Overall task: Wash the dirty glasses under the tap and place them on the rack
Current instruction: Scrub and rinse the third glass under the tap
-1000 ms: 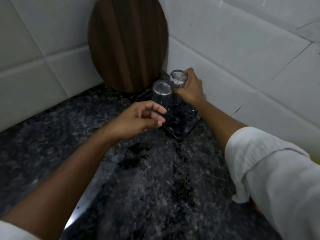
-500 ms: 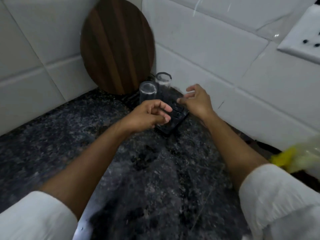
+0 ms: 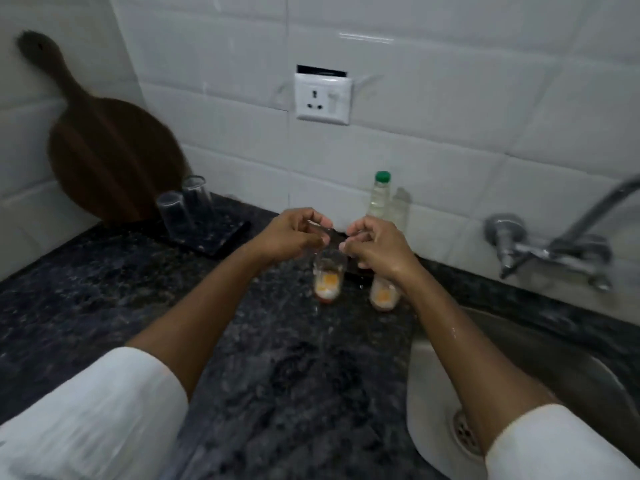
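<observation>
Two dirty glasses stand upright on the dark stone bench at the centre of the frame, each with an orange-and-white residue at its bottom. The left hand [image 3: 294, 233] has its fingers curled over the rim of the left dirty glass [image 3: 327, 277], pinching it from above. The right hand [image 3: 375, 245] grips the rim of the right dirty glass [image 3: 383, 292] the same way, its palm hiding most of the wall. Both glasses have their long axis vertical and hang straight below the fingers, so each hand is already on the glass nearest it.

What the coming move turns on is direction: the tap [image 3: 550, 252] sits at the right edge of the frame on the tiled wall, and the sink [image 3: 540, 344] opens in the lower right, directly beside the right forearm. The right hand is the nearer to the water; the left must cross further. I judge the glasses need carrying rightward and kept level until over the basin.

The rack [image 3: 221, 237], a dark tray at centre left, lies the opposite way and already carries two clean glasses [image 3: 185, 211] upside down, in front of a wooden chopping board [image 3: 110, 161].
</observation>
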A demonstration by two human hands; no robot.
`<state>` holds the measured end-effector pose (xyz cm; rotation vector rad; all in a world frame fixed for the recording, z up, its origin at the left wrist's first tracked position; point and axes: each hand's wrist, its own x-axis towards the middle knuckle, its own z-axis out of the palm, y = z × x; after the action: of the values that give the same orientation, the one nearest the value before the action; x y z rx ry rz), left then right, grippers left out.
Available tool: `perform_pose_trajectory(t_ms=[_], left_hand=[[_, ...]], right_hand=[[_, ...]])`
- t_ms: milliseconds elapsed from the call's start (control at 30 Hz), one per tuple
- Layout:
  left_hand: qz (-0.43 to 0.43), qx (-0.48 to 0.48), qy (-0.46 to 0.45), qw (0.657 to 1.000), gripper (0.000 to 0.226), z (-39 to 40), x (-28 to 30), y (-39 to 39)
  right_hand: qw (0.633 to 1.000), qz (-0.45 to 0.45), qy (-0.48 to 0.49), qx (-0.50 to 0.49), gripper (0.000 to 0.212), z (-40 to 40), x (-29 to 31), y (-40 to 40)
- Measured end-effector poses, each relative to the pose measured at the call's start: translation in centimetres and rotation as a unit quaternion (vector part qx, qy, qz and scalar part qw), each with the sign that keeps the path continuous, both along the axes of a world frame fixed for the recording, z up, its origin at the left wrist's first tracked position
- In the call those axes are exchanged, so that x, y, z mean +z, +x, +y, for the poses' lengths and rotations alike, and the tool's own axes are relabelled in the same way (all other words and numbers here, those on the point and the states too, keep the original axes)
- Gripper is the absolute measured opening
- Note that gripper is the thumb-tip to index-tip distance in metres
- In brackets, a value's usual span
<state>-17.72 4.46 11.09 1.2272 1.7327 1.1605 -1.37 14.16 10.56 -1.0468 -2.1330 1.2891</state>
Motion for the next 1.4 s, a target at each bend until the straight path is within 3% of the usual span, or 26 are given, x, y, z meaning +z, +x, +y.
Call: perform_pose_trajectory(t_ms=[267,367,500,700,833,900,1033,1067,1167,1267,1400], left_hand=[[0.039,-0.036,-0.013,0.999,0.026,0.6,0.8,7.0],[0.034,-0.04,-0.018,0.998,0.029,1.1,0.0,7.3],[0.032,-0.052,-0.028,0.998,0.03,1.9,-1.5,7.2],[0.002,-0.037,-0.047,0.998,0.031,2.9,-4.3,6.2],[-0.02,-0.04,-0.053,0.998,0.03,4.3,-6.3,6.5],[-0.028,-0.03,-0.036,0.999,0.045,5.3,-7.9,7.2],[0.001,-0.04,-0.012,0.999,0.107,6.5,-9.8,10.9],[-0.016,-0.058,0.005,0.998,0.109,6.9,-10.2,12.3],[-0.036,-0.069,0.067,0.995,0.08,7.8,-11.2,17.0],[-0.039,-0.01,0.092,0.995,0.056,8.6,-10.8,20.9],[-0.018,0.028,0.088,0.996,0.056,9.1,-11.0,22.9]], right_hand=[[0.992,0.016,0.022,-0.125,0.025,0.8,-2.4,10.3],[0.982,-0.005,0.017,-0.19,0.054,1.7,-5.0,10.6],[0.983,-0.031,-0.027,-0.18,0.103,3.0,-8.7,8.4],[0.968,-0.004,0.034,-0.25,0.078,4.0,-11.7,4.4],[0.959,0.002,0.095,-0.268,0.05,4.2,-12.1,4.3],[0.955,0.019,0.106,-0.277,0.046,3.9,-11.8,5.4],[0.947,0.033,0.096,-0.306,0.045,3.4,-10.0,9.4],[0.945,0.027,0.097,-0.311,0.045,3.3,-9.3,10.6],[0.943,0.022,0.096,-0.318,0.046,2.6,-7.2,13.6],[0.952,0.009,0.066,-0.298,0.05,2.8,-6.2,16.3],[0.986,-0.008,-0.08,-0.147,0.067,4.7,-4.2,20.5]])
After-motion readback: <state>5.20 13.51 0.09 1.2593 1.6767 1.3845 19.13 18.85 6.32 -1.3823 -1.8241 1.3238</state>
